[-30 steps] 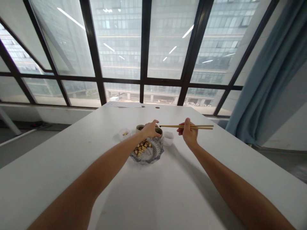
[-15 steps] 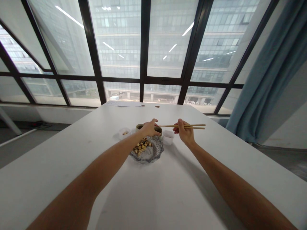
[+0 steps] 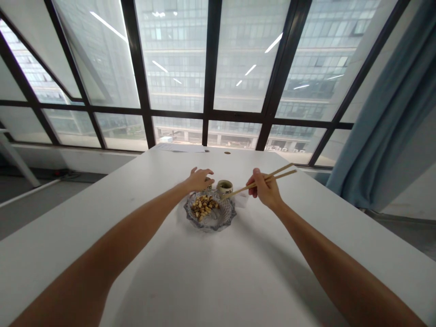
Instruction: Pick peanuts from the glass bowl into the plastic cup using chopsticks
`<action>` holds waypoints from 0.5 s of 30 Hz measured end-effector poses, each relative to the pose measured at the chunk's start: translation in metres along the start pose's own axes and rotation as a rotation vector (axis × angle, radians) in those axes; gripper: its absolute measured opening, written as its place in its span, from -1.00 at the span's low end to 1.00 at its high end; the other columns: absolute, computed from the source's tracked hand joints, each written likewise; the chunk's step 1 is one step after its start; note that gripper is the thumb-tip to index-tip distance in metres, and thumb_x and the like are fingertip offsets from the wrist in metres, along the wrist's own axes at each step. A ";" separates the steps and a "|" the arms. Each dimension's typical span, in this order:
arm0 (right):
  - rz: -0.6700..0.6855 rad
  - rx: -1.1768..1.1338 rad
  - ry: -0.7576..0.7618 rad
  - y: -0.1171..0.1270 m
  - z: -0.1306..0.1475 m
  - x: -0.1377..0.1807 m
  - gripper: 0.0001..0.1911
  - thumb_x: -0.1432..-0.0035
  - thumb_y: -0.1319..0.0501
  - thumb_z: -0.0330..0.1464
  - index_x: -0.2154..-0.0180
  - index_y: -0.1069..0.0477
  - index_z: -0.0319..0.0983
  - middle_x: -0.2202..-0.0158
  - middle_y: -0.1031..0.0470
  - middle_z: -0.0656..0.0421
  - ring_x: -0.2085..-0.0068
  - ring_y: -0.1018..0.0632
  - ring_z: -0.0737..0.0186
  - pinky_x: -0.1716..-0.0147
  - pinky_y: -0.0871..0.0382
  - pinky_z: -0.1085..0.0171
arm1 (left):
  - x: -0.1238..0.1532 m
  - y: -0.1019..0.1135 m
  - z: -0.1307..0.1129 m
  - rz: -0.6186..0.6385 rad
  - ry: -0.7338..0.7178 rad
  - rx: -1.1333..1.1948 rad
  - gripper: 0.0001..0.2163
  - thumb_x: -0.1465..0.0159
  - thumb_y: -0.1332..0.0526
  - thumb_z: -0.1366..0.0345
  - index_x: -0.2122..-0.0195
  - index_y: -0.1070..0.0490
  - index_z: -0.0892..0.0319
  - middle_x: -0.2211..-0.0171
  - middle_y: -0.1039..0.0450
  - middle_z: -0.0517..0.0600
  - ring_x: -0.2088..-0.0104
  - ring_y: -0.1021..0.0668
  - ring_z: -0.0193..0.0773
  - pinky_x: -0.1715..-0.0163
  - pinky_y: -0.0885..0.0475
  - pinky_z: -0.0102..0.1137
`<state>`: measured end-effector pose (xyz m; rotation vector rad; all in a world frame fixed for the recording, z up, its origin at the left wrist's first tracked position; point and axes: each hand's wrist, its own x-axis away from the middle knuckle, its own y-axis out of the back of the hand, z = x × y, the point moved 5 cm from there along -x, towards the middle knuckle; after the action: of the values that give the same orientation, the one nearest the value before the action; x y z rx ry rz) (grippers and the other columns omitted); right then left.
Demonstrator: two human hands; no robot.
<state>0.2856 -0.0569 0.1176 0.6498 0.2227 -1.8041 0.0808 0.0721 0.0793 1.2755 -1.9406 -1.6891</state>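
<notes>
My right hand (image 3: 265, 188) is closed round a pair of wooden chopsticks (image 3: 245, 187). Their tips point left, over the right rim of a scalloped clear glass bowl (image 3: 226, 222). Brown and pale nuts or seeds (image 3: 204, 206) lie in the bowl's left part. Behind it stands a small ceramic cup (image 3: 225, 187) with dark marks on its side. My left hand (image 3: 200, 180) hovers with fingers apart at a second cup (image 3: 208, 186), mostly hidden beneath it; whether the fingertips touch it is unclear.
Right of the bowl, a clear plastic tub (image 3: 241, 199) stands partly behind the chopsticks. Papers (image 3: 180, 148) lie along the far edge of the white table (image 3: 218, 272). Beyond are framed windows, with a blue curtain (image 3: 378, 113) at the right.
My left hand has moved from the right cup leftward to the other cup. The chopstick tips have dropped from beside the right cup to the bowl's rim. The view has shifted slightly.
</notes>
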 end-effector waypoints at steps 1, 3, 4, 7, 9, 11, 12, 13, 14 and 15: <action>0.084 0.024 -0.023 -0.006 -0.001 0.002 -0.31 -0.09 -0.08 0.23 0.62 -0.40 -0.25 0.79 -0.33 0.18 0.79 -0.27 0.40 0.82 -0.10 0.39 | 0.008 0.008 0.011 -0.053 -0.002 -0.011 -0.65 -0.31 -0.09 0.10 -0.04 -0.38 0.12 -0.08 -0.47 0.09 -0.18 -0.41 -0.04 -0.30 0.08 0.02; 0.246 0.062 -0.056 -0.020 -0.004 0.008 -0.32 -0.10 -0.09 0.22 0.59 -0.41 -0.26 0.78 -0.35 0.19 0.78 -0.29 0.41 0.81 -0.11 0.41 | 0.027 0.024 0.033 -0.179 -0.008 -0.037 -0.65 -0.32 -0.07 0.08 -0.03 -0.39 0.12 -0.11 -0.45 0.08 -0.18 -0.41 -0.05 -0.29 0.02 0.00; 0.315 0.070 -0.065 -0.027 -0.006 0.011 -0.33 -0.10 -0.10 0.20 0.58 -0.42 -0.27 0.76 -0.36 0.19 0.77 -0.31 0.40 0.81 -0.12 0.42 | 0.036 0.029 0.044 -0.231 0.004 -0.045 -0.65 -0.31 -0.07 0.06 -0.01 -0.40 0.13 -0.08 -0.47 0.08 -0.15 -0.43 -0.05 -0.27 -0.04 -0.02; 0.423 0.062 -0.086 -0.043 -0.012 0.020 -0.39 -0.11 -0.13 0.16 0.54 -0.42 -0.26 0.72 -0.41 0.20 0.73 -0.38 0.37 0.77 -0.22 0.41 | 0.063 0.034 0.074 -0.318 0.094 -0.017 -0.62 -0.31 -0.07 0.02 0.01 -0.41 0.14 -0.03 -0.49 0.09 -0.08 -0.47 -0.06 -0.16 -0.25 -0.10; 0.412 0.049 -0.092 -0.049 -0.015 0.024 -0.44 -0.09 -0.18 0.13 0.53 -0.42 -0.24 0.68 -0.44 0.19 0.69 -0.43 0.34 0.72 -0.30 0.38 | 0.077 0.029 0.088 -0.350 0.174 0.049 -0.58 -0.30 -0.06 -0.02 -0.01 -0.38 0.16 -0.02 -0.48 0.12 -0.04 -0.49 -0.06 -0.09 -0.33 -0.13; 0.372 0.037 -0.073 -0.052 -0.016 0.026 -0.48 -0.07 -0.22 0.11 0.54 -0.40 -0.22 0.65 -0.47 0.17 0.65 -0.47 0.31 0.68 -0.36 0.35 | 0.088 0.019 0.097 -0.368 0.238 0.155 -0.52 -0.29 -0.05 -0.05 -0.06 -0.33 0.20 -0.05 -0.45 0.16 -0.01 -0.50 -0.08 -0.05 -0.37 -0.16; 0.339 0.031 -0.055 -0.052 -0.017 0.026 -0.49 -0.07 -0.23 0.10 0.55 -0.40 -0.22 0.63 -0.48 0.17 0.64 -0.48 0.30 0.66 -0.37 0.34 | 0.092 0.013 0.099 -0.371 0.260 0.215 -0.50 -0.29 -0.05 -0.06 -0.09 -0.30 0.21 -0.07 -0.43 0.18 -0.01 -0.51 -0.09 -0.03 -0.39 -0.18; 0.301 0.028 -0.036 -0.050 -0.017 0.025 -0.49 -0.08 -0.22 0.10 0.55 -0.40 -0.21 0.62 -0.49 0.16 0.64 -0.48 0.29 0.66 -0.37 0.34 | 0.095 0.008 0.101 -0.372 0.278 0.269 -0.47 -0.29 -0.05 -0.07 -0.12 -0.27 0.22 -0.09 -0.41 0.19 -0.02 -0.51 -0.10 -0.02 -0.39 -0.19; 0.262 0.026 -0.018 -0.048 -0.017 0.024 -0.48 -0.10 -0.20 0.10 0.54 -0.41 -0.21 0.62 -0.49 0.15 0.63 -0.49 0.28 0.65 -0.37 0.33 | 0.097 0.003 0.103 -0.372 0.299 0.311 -0.45 -0.29 -0.04 -0.08 -0.15 -0.24 0.22 -0.09 -0.41 0.19 -0.02 -0.50 -0.11 -0.01 -0.40 -0.21; 0.229 0.025 -0.001 -0.046 -0.017 0.023 -0.48 -0.11 -0.19 0.10 0.51 -0.42 -0.22 0.61 -0.49 0.15 0.62 -0.49 0.27 0.65 -0.37 0.33 | 0.100 -0.002 0.104 -0.365 0.325 0.337 -0.43 -0.29 -0.04 -0.09 -0.17 -0.21 0.23 -0.07 -0.42 0.20 -0.01 -0.51 -0.11 0.02 -0.41 -0.22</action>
<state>0.2432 -0.0530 0.0833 0.6643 0.1195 -1.5895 -0.0481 0.0667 0.0151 1.9913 -1.9288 -1.2121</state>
